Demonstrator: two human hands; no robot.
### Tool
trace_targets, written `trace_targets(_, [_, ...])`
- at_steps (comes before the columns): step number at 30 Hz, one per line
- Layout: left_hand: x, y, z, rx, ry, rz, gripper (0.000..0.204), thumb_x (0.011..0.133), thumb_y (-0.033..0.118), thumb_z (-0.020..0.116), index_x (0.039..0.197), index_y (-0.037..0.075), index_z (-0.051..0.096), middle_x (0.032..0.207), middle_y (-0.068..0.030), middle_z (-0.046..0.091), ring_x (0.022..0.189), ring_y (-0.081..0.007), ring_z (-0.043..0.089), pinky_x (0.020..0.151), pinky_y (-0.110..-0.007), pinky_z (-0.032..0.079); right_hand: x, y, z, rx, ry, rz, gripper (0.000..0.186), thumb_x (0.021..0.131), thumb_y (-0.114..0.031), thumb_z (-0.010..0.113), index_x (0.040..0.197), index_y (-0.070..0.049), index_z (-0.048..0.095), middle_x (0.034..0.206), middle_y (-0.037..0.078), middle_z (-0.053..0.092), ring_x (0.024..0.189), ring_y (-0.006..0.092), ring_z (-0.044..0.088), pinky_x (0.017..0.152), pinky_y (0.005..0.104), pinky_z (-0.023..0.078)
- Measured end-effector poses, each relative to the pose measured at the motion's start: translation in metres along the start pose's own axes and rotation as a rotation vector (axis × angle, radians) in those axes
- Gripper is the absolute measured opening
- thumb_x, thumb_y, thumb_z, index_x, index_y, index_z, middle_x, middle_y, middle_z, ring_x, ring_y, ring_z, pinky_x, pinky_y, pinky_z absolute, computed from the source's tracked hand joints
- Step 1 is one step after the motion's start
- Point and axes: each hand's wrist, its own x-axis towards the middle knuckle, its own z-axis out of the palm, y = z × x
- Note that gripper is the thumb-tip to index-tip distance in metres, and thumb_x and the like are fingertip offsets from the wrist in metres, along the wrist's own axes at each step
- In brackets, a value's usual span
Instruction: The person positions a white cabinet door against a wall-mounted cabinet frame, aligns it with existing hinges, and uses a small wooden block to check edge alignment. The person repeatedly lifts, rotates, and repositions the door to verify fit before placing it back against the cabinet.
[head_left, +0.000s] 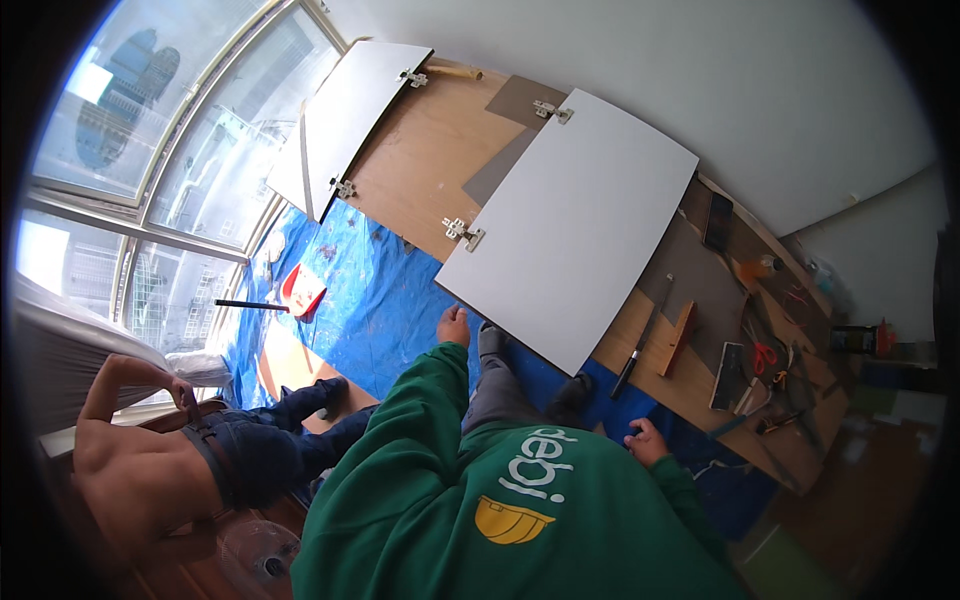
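Observation:
A white cabinet door (590,220) lies in front of me on the board, with two metal hinges along its left edge, a near hinge (463,234) and a far hinge (553,111). My left hand (453,326) is close to the door's near left corner, its fingers curled; whether it touches the edge I cannot tell. Over to the right, my right hand (647,441) hangs apart from the door with fingers bent in. Anything small inside either hand is hidden.
Another white door (355,115) with hinges lies by the windows. Blue sheeting (375,275) covers floor, with a red dustpan (301,291) on it. A handsaw (640,345), red-handled scissors (763,358) and several tools lie right. A shirtless person (160,450) stands left beside a fan (262,560).

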Motion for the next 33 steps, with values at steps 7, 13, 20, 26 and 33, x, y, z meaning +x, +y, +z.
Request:
trace_targets(7, [0.088, 0.040, -0.036, 0.226, -0.078, 0.028, 0.049, 0.104, 0.031, 0.062, 0.139, -0.004, 0.064, 0.135, -0.0241, 0.071, 0.127, -0.0344, 0.067, 0.110, -0.041, 0.050, 0.113, -0.047, 0.092, -0.032, 0.194, 0.056, 0.048, 0.104, -0.034, 0.065, 0.135, 0.001, 0.066, 0.122, 0.019, 0.075, 0.107, 0.0264, 0.072, 0.092, 0.0389, 0.058])
trace_targets(13, [0.103, 0.039, -0.073, 0.316, -0.320, 0.145, 0.044, 0.103, 0.035, 0.063, 0.131, 0.002, 0.072, 0.119, -0.0227, 0.076, 0.112, -0.0384, 0.073, 0.098, -0.046, 0.056, 0.157, -0.081, 0.164, 0.517, 0.317, 0.431, 0.047, 0.108, -0.040, 0.059, 0.139, -0.005, 0.058, 0.134, 0.011, 0.066, 0.119, 0.0295, 0.067, 0.095, 0.0496, 0.057])
trace_targets(20, [0.135, 0.059, -0.088, 0.563, -0.544, 0.195, 0.040, 0.102, 0.037, 0.063, 0.125, 0.007, 0.077, 0.112, -0.0223, 0.078, 0.108, -0.0393, 0.074, 0.096, -0.046, 0.057, 0.140, -0.096, 0.172, 0.780, 0.395, 0.404, 0.033, 0.104, -0.035, 0.066, 0.128, -0.013, 0.061, 0.125, 0.005, 0.067, 0.111, 0.0272, 0.069, 0.082, 0.0461, 0.057])
trace_targets(26, [0.127, 0.067, -0.104, 0.454, -0.521, 0.177, 0.035, 0.099, 0.036, 0.068, 0.117, 0.008, 0.080, 0.106, -0.0204, 0.078, 0.101, -0.0378, 0.075, 0.090, -0.045, 0.058, 0.119, -0.105, 0.165, 0.781, 0.422, 0.415, 0.043, 0.104, -0.040, 0.068, 0.134, -0.010, 0.062, 0.120, 0.004, 0.070, 0.094, 0.0242, 0.075, 0.071, 0.0366, 0.058])
trace_targets(33, [0.139, 0.062, -0.101, 0.532, -0.518, 0.239, 0.034, 0.094, 0.038, 0.074, 0.105, 0.007, 0.082, 0.097, -0.0189, 0.078, 0.095, -0.0379, 0.075, 0.087, -0.046, 0.058, 0.095, -0.131, 0.164, 0.692, 0.490, 0.293, 0.042, 0.102, -0.037, 0.073, 0.117, 0.002, 0.068, 0.104, 0.010, 0.074, 0.074, 0.0220, 0.075, 0.060, 0.0310, 0.059])
